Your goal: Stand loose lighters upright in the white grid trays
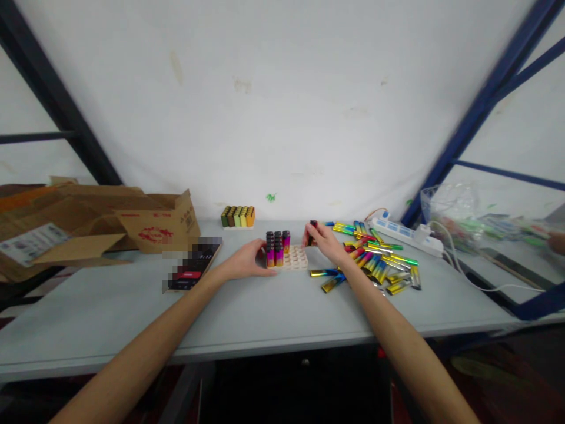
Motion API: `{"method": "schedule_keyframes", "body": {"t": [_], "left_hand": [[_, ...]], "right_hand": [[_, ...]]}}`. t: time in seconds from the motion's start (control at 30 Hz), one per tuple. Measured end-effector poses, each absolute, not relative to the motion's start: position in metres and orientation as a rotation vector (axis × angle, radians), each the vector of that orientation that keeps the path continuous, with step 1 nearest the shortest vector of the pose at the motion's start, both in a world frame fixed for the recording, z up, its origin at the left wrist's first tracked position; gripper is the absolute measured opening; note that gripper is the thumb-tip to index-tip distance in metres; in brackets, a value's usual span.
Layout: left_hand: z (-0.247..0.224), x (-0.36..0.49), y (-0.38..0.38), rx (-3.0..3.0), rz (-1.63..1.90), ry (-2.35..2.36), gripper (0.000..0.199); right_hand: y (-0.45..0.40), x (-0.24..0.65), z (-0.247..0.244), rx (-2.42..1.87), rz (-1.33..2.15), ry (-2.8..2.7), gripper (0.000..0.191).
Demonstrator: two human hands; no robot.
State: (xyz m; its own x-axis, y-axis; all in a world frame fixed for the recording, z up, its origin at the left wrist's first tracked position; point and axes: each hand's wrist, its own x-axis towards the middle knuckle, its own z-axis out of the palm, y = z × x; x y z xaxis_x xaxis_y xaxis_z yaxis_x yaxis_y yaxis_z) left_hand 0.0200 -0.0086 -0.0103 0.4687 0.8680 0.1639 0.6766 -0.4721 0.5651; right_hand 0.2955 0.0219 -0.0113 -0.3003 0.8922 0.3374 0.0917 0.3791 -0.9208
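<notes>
Purple-and-orange lighters (279,257) with black tops stand upright in rows at the left side of a white tray with round holes (300,261). My left hand (247,259) is curved around the tray's left end, its thumb along the front edge and its fingers towards the back. Just beyond the tray's right end, my right hand (324,240) pinches a lighter (313,224); its dark top shows and the fingers hide most of its body. Shiny loose lighters (377,268) in several colours lie in a pile beside my right forearm.
A full block of green-to-orange lighters (238,217) stands by the wall. On the left are a phone (194,268) and open cardboard boxes (154,227). A white power strip (406,235) with a cable lies behind the pile. Blue shelf posts (468,126) rise at right.
</notes>
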Motion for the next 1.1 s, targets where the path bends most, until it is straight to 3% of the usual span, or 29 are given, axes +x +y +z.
{"method": "schedule_keyframes", "body": {"t": [0.13, 0.33, 0.47, 0.7, 1.0, 1.1], "left_hand": [[-0.0108, 0.0198, -0.0086, 2.302, 0.603, 1.306, 0.068], [-0.0128, 0.0190, -0.0071, 2.307, 0.613, 1.287, 0.068], [-0.0135, 0.0185, -0.0064, 2.305, 0.611, 1.275, 0.069], [-0.0132, 0.0189, -0.0067, 2.296, 0.642, 1.288, 0.066], [-0.0143, 0.0185, -0.0065, 2.288, 0.667, 1.268, 0.070], [-0.0143, 0.0182, -0.0065, 2.291, 0.643, 1.282, 0.070]], "right_hand": [[0.0187, 0.2911, -0.0127, -0.984, 1.055, -1.619, 0.048], [0.0179, 0.2919, -0.0110, -1.221, 0.583, -1.684, 0.060], [0.0154, 0.2914, -0.0084, -1.311, 0.442, -1.681, 0.057], [0.0174, 0.2895, -0.0077, -1.349, 0.397, -1.667, 0.040], [0.0164, 0.2906, -0.0088, -1.290, 0.377, -1.763, 0.044], [0.0130, 0.2920, -0.0083, -1.192, 0.406, -1.837, 0.037]]}}
